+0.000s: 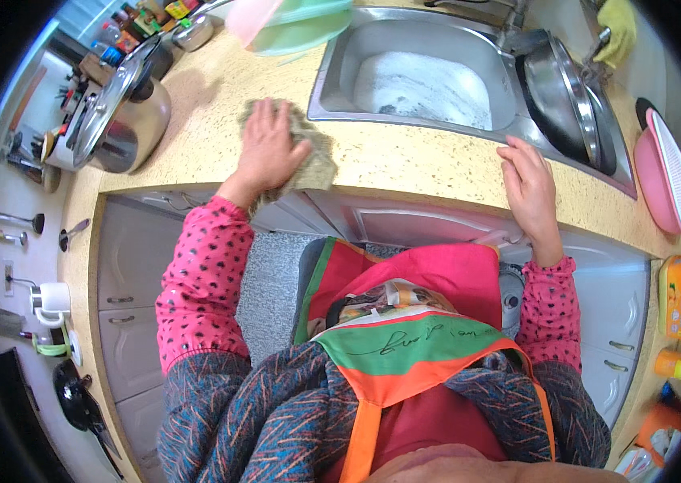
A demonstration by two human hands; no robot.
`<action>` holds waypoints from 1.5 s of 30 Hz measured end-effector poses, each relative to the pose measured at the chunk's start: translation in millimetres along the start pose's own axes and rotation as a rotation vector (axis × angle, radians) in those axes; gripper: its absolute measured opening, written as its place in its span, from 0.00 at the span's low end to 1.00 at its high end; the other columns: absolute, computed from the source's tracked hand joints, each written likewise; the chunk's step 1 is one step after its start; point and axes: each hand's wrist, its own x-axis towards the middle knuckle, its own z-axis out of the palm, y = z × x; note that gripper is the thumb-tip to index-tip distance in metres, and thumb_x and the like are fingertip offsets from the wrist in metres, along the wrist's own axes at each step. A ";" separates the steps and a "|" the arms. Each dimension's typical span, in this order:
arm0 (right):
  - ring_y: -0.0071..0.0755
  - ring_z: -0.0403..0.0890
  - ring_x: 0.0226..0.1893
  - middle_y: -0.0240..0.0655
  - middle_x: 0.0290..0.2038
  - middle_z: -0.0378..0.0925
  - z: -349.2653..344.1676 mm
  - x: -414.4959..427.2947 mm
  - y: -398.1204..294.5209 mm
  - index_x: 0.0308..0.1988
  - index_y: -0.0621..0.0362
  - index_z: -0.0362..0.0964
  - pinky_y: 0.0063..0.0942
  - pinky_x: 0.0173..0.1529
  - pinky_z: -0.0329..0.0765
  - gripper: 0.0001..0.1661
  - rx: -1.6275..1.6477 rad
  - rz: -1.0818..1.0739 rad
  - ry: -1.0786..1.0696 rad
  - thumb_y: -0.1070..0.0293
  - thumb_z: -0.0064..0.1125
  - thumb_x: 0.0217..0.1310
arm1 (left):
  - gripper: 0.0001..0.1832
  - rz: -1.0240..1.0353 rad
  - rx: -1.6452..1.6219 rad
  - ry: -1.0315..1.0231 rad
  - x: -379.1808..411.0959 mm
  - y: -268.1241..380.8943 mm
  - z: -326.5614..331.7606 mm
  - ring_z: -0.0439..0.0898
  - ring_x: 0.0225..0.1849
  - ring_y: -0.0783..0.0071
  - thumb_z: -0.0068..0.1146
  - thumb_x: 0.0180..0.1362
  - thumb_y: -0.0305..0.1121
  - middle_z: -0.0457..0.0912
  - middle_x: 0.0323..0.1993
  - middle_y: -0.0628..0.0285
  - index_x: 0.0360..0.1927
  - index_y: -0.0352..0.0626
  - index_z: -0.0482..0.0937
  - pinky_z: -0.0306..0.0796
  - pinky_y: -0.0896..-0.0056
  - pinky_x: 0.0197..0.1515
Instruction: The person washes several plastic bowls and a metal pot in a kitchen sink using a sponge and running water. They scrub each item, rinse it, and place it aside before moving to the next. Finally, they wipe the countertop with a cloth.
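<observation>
My left hand lies flat, fingers spread, on a greyish-brown cloth that rests on the speckled yellow countertop. Part of the cloth hangs over the counter's front edge. Beside it, a stainless steel sink holds sudsy water. My right hand is near the counter's front edge, below the sink's right part, with its fingers slightly bent and nothing seen in it. Whether that hand touches the counter is hard to tell.
A steel pot with a glass lid stands on the left. Green and pink plastic basins sit behind the cloth. Metal pans lean at the sink's right. A pink basin with a white colander stands at the far right. White cabinets run below.
</observation>
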 end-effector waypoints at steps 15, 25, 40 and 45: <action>0.53 0.71 0.64 0.48 0.63 0.71 -1.9 5.6 3.3 0.66 0.58 0.64 0.40 0.67 0.67 0.30 0.390 0.154 0.185 0.69 0.57 0.66 | 0.37 0.846 -0.965 0.017 89.4 262.4 -9.3 0.63 0.71 0.41 0.57 0.58 0.39 0.66 0.67 0.38 0.70 0.37 0.62 0.57 0.49 0.73; 0.48 0.73 0.61 0.43 0.58 0.77 -5.0 2.5 -6.1 0.53 0.54 0.78 0.43 0.63 0.65 0.24 -0.045 0.029 -0.043 0.55 0.64 0.61 | 0.12 -0.076 0.104 0.187 152.5 -27.4 21.7 0.79 0.50 0.44 0.52 0.56 0.28 0.81 0.46 0.45 0.42 0.38 0.81 0.74 0.51 0.54; 0.55 0.59 0.71 0.50 0.70 0.61 -5.3 1.8 -14.3 0.67 0.46 0.67 0.52 0.72 0.54 0.39 -0.212 -0.101 -0.313 0.39 0.56 0.63 | 0.08 -0.053 -0.342 0.386 76.9 -55.7 -20.5 0.79 0.40 0.42 0.53 0.63 0.30 0.80 0.35 0.42 0.38 0.34 0.75 0.72 0.46 0.44; 0.59 0.49 0.75 0.51 0.75 0.49 15.1 26.2 -77.3 0.72 0.38 0.58 0.54 0.75 0.47 0.42 -0.174 -0.286 -0.535 0.38 0.54 0.64 | 0.07 -0.216 -0.379 0.474 -10.2 -123.5 -13.4 0.77 0.36 0.46 0.56 0.64 0.31 0.77 0.32 0.46 0.38 0.36 0.74 0.70 0.51 0.40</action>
